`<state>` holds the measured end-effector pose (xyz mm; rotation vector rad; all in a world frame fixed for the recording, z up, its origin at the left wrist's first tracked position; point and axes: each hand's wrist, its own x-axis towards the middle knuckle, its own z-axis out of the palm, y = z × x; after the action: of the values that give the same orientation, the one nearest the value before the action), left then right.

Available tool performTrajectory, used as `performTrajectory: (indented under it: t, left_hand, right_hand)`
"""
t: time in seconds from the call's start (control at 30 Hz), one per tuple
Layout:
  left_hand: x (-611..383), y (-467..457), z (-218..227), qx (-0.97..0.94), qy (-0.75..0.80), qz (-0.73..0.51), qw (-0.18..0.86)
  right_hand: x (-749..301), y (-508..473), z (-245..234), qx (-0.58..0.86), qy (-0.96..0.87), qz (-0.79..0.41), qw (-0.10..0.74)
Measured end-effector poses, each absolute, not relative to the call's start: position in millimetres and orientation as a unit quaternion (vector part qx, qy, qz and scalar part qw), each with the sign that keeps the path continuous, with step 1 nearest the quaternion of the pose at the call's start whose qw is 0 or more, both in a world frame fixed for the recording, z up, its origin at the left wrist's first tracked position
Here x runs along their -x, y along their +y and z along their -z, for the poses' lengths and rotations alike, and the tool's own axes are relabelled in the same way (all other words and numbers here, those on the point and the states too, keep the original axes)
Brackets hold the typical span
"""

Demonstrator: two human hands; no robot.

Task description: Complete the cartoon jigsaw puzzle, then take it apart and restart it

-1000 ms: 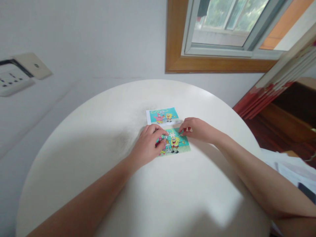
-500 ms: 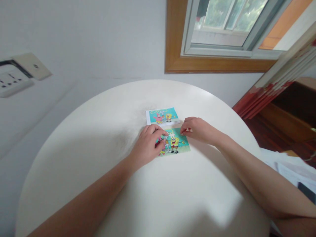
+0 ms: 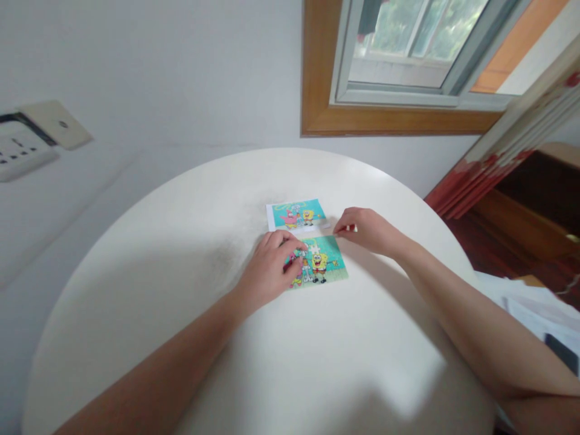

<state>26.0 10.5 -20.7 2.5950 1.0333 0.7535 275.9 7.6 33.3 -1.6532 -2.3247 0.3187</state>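
Note:
A cartoon jigsaw puzzle (image 3: pixel 333 272) lies flat on the white round table (image 3: pixel 290 362). In its upper middle a white, piece-shaped gap shows. My left hand (image 3: pixel 274 260) rests over the puzzle's left part and covers some of it, thumb and forefinger apart. At the upper right corner of the puzzle is my right hand (image 3: pixel 362 228), its thumb and fingertips pinched together. Whatever sits between those fingertips is too small to make out. Just behind the puzzle lies a picture card (image 3: pixel 296 214) with the same cartoon figures and a white border.
Behind the table stands a white wall with a power socket (image 3: pixel 22 148) at the left and a wood-framed window (image 3: pixel 408 121) at the right. A red and white curtain (image 3: pixel 480 175) hangs at the right. Papers (image 3: pixel 512 296) and a dark flat object (image 3: pixel 560 353) lie beyond the table's right edge.
My right hand has shifted slightly up, its fingertips now at the puzzle's top right corner. My left hand stays on the puzzle. The view has tilted a little.

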Motion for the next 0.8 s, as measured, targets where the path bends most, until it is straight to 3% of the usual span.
performTrajectory:
  t: [0.1,0.43,0.8]
  left_hand:
    - [-26,11,21,-0.891,0.352,-0.259,0.122]
    - [-26,10,19,-0.893,0.352,-0.252,0.12]
    - [-26,10,20,-0.892,0.355,-0.253,0.121]
  right_hand:
    - [-299,9,-43,0.625,-0.758,-0.052,0.179]
    - [-309,13,-31,0.673,-0.728,-0.127,0.041]
    - [-307,15,-28,0.67,-0.727,-0.145,0.042]
